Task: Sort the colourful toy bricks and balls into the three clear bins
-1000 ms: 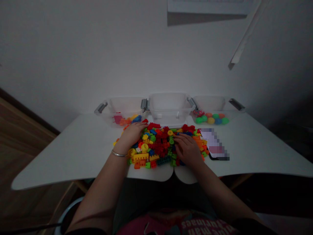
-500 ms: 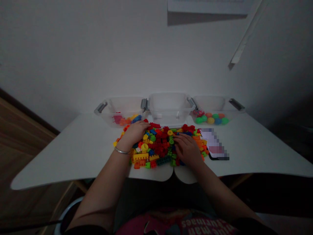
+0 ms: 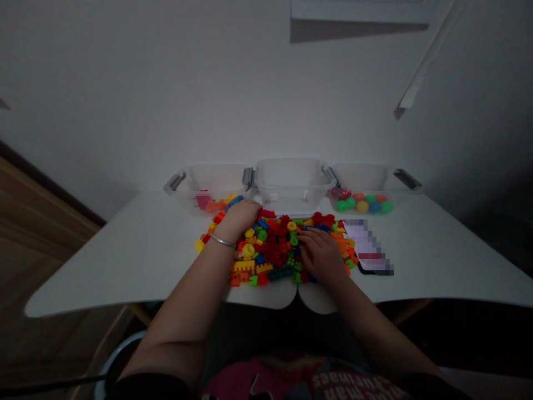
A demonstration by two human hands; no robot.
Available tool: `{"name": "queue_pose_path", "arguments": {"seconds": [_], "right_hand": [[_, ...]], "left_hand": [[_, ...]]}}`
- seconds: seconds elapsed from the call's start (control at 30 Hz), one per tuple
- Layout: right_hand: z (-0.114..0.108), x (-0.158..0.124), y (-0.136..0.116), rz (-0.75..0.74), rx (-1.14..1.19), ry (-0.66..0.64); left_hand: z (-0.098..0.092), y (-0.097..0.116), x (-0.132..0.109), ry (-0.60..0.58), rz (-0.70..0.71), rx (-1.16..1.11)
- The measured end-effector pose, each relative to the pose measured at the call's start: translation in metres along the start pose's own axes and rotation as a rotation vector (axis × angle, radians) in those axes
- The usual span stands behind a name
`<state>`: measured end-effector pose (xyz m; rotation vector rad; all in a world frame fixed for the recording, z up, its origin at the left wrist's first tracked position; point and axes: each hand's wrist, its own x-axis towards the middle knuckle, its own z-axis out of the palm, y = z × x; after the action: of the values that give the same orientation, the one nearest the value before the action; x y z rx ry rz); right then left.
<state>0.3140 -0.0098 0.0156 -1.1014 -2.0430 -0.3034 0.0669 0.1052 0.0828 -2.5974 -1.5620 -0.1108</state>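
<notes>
A heap of colourful plastic building bricks [image 3: 275, 250] covers the middle of the white table, with red, yellow, green, blue and orange pieces mixed together. My left hand [image 3: 242, 215], with a silver bangle at its wrist, reaches over the heap's far left part. Its fingers bend down beside a red brick [image 3: 267, 213]; the fingertips are hidden, so any hold on a piece cannot be made out. On the right part of the heap rests my right hand [image 3: 322, 253], fingers stretched out near a round green piece [image 3: 294, 241], with no piece visibly held.
Three clear bins stand along the wall: the left bin [image 3: 179, 199] holds several coloured pieces, the middle bin [image 3: 291, 194] shows no toys, and the right bin [image 3: 400, 194] contains coloured balls [image 3: 362, 206]. A phone [image 3: 366, 247] lies right of the heap.
My left hand has moved right and slightly away from me along the heap's far edge. My right hand stays nearly where it was. The view has shifted a little.
</notes>
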Motion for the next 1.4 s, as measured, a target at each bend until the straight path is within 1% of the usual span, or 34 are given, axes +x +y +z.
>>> {"name": "queue_pose_path", "arguments": {"seconds": [0.1,0.2,0.4,0.53,0.73,0.93,1.1,1.17,1.23,1.33,1.4], "right_hand": [[0.0,0.0,0.0,-0.004,-0.006,-0.001],[0.001,0.0,-0.001,-0.007,-0.012,0.0],[0.001,-0.001,-0.001,0.011,-0.002,-0.002],[-0.001,0.0,-0.001,0.009,0.003,0.0],[-0.001,0.0,0.0,0.003,-0.005,0.0],[-0.001,0.0,0.001,0.015,0.011,-0.014],[-0.003,0.0,0.0,0.044,0.035,-0.03],[-0.003,0.0,0.0,0.042,0.031,-0.029],[-0.003,0.0,-0.001,0.038,0.024,-0.028],[-0.002,0.001,-0.001,0.031,0.015,-0.021],[-0.002,0.001,0.0,0.02,0.011,-0.005]], "left_hand": [[0.005,0.005,0.004,-0.036,0.003,0.06],[0.008,0.01,0.007,-0.049,-0.023,0.121],[0.004,0.008,0.007,-0.066,-0.069,0.115],[0.001,0.005,0.006,-0.045,-0.088,0.089],[-0.005,0.01,0.004,-0.02,-0.13,0.056],[-0.008,0.009,0.001,0.019,-0.082,0.01],[-0.014,0.015,-0.007,0.072,-0.031,0.053],[-0.02,0.015,-0.012,0.107,-0.017,0.009],[-0.028,0.01,-0.018,0.163,-0.009,-0.104],[-0.039,-0.005,-0.024,0.269,0.028,-0.364],[-0.045,-0.016,-0.026,0.379,0.034,-0.531]]}}
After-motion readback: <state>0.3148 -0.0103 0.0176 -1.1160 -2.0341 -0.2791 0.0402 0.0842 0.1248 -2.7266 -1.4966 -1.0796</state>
